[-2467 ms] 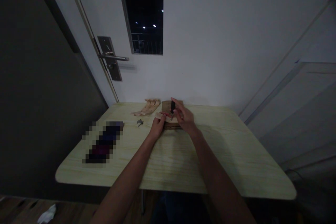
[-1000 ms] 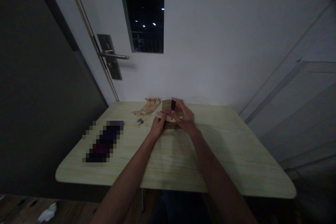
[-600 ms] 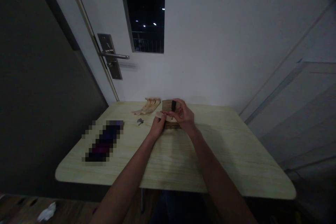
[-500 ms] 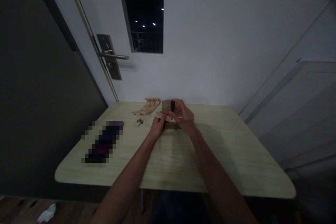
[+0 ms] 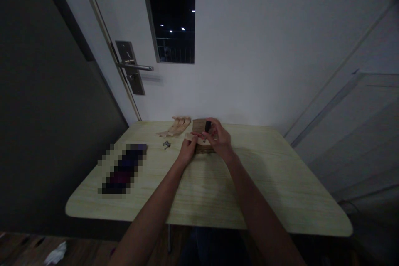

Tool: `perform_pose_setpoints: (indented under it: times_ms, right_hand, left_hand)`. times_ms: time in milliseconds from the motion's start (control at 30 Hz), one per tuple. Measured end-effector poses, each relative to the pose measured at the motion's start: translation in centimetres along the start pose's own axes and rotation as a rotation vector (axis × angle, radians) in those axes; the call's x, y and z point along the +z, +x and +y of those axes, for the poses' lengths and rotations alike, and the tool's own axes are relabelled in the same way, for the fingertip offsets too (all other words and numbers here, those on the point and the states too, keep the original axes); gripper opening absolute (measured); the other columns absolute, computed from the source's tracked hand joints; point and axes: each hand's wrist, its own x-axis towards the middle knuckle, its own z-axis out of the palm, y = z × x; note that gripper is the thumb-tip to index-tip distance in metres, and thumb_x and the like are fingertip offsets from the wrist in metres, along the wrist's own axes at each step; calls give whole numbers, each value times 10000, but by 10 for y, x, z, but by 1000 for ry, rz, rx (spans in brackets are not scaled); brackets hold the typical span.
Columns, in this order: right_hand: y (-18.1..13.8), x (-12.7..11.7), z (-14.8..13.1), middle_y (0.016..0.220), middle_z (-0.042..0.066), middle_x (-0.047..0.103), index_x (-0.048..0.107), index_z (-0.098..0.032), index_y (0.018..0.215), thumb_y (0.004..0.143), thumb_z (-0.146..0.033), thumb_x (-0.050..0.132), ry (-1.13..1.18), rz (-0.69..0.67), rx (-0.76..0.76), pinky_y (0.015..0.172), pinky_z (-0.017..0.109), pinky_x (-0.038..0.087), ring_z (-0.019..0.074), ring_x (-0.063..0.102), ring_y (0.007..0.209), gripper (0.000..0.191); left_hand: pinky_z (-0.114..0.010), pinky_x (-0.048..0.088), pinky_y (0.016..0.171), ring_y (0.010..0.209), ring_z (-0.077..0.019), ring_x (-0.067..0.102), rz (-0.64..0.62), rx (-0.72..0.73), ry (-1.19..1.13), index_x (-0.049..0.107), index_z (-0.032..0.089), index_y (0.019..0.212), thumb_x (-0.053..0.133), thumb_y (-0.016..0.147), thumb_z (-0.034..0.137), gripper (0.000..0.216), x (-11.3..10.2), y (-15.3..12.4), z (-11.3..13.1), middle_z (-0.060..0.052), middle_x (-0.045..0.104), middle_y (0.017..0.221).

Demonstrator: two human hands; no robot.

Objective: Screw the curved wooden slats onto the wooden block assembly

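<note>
Near the far edge of the table, my left hand is closed on the left end of a pale curved wooden piece. That piece lies against a brown wooden block, whose lower layers show beneath it. My right hand is closed around a short black-handled tool, which leans slightly to the right. Fingers hide most of its lower part, so its exact kind is unclear. Just below the right fingertips, a small metal screw shows at the pale piece.
Left of the block lie several pale curved wooden pieces and a small pile of screws. A blurred-out dark object rests on the table's left side. Behind the table stands a white door with a metal handle.
The black handle has shifted slightly right and tipped from upright to a rightward lean in my right fingers. My left hand stays in place on the pale piece.
</note>
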Motion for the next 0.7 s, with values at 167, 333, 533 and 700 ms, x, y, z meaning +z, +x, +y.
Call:
perform_pose_setpoints:
  times_ms: [167, 333, 533, 700]
  right_hand:
    - [1, -4, -2, 1114, 28, 691, 538, -292, 1296, 926, -391, 517, 59, -39, -65, 850, 340, 543, 194, 678, 909, 384]
    - [2, -4, 2, 1202, 29, 678, 516, -295, 1335, 950, -384, 469, 71, -93, -66, 864, 346, 549, 208, 692, 973, 398]
    - [1, -1, 0, 1057, -2, 711, 540, -314, 1309, 917, -385, 551, 48, -55, -26, 759, 297, 547, 169, 678, 803, 399]
    - [1, 0, -4, 999, 3, 708, 579, -300, 1269, 875, -400, 619, -5, -7, -11, 673, 274, 526, 160, 636, 747, 408]
  left_hand:
    - [-320, 455, 878, 896, -204, 612, -14, 26, 13, 625, 189, 844, 556, 829, 488, 306, -1, -1, 4, -45, 680, 864]
    - [-325, 449, 861, 871, -203, 607, -40, 36, -16, 617, 184, 834, 553, 819, 510, 333, -1, 0, 1, -46, 664, 845]
    - [-319, 449, 858, 864, -199, 603, -25, 45, -6, 608, 186, 828, 553, 821, 512, 331, -1, -1, 3, -45, 670, 851]
    - [-320, 458, 868, 893, -208, 613, -31, 25, 3, 617, 188, 833, 553, 832, 495, 313, 0, -3, 8, -40, 681, 827]
